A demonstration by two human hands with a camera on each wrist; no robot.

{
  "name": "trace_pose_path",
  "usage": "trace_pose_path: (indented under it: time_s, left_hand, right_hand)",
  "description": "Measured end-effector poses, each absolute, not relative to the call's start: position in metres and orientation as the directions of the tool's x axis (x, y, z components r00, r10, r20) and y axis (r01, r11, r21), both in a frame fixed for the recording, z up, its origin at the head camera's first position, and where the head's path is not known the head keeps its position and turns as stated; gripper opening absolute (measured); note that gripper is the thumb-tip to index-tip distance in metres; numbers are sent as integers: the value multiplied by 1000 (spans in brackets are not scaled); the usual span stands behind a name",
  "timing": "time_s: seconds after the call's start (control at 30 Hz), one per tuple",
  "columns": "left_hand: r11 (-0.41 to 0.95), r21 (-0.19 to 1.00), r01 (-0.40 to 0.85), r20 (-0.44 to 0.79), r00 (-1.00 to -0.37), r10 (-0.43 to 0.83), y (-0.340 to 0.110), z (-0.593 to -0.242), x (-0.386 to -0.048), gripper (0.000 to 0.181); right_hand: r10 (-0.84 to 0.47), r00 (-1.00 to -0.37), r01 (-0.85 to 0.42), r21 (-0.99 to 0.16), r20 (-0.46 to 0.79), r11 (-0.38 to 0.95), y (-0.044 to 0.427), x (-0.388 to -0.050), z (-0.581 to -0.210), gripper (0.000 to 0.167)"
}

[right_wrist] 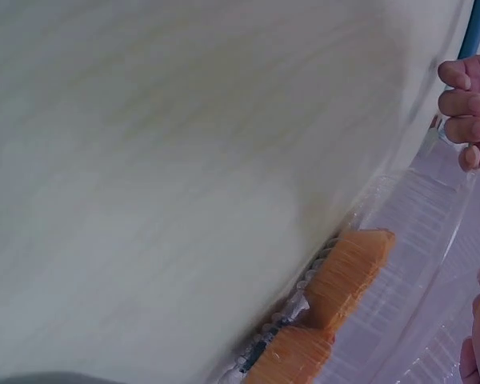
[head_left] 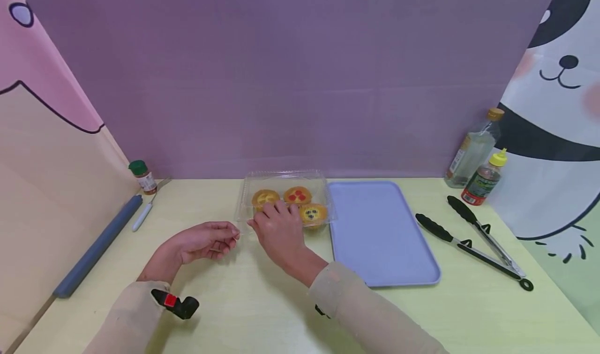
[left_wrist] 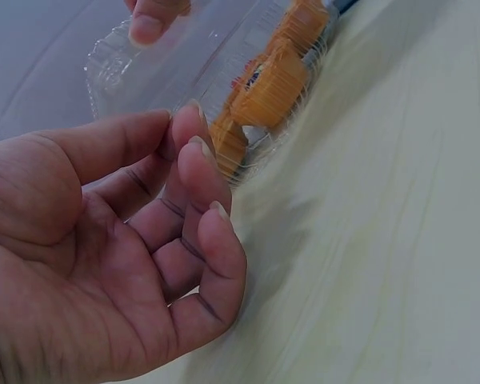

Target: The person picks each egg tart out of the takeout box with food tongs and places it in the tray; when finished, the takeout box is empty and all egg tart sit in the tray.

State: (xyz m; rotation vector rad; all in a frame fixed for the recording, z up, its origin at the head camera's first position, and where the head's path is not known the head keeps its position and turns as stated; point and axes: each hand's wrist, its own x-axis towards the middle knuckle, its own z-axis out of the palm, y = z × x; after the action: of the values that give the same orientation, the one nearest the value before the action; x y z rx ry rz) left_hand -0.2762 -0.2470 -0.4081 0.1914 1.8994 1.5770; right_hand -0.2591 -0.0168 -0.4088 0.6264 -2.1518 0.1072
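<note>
A clear plastic clamshell container (head_left: 286,175) sits at the back middle of the table. Inside are egg-tart-like pastries with different toppings, a red-dotted tart (head_left: 297,194) among them. My right hand (head_left: 281,234) reaches over the container's front edge, fingers bent over the lid and thumb at its front left, gripping the plastic. Close to the front left corner is my left hand (head_left: 208,240), palm turned inward and fingers loosely bent. Its thumb (left_wrist: 132,144) meets the index fingertip, and nothing shows between them. In the right wrist view, orange pastries (right_wrist: 352,276) show through the container's side.
A lavender tray (head_left: 382,234) lies right of the container. Beyond it are black-handled tongs (head_left: 487,252), a yellow-capped bottle (head_left: 483,182) and a taller clear bottle (head_left: 473,151). At left lie a blue roll (head_left: 100,244), a white-handled fork (head_left: 142,216) and a green-lidded jar (head_left: 144,177).
</note>
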Motion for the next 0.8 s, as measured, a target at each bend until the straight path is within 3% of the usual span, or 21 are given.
trace_pose_path:
  time_s: [0.43, 0.8]
  left_hand:
    - [269, 921, -284, -383, -789, 480, -243, -407, -280, 14]
    - [304, 915, -264, -380, -816, 436, -243, -405, -280, 15]
  right_hand:
    - [-383, -384, -492, 165, 840, 855, -12, -276, -386, 20]
    - [-363, -384, -490, 146, 849, 859, -7, -298, -346, 25]
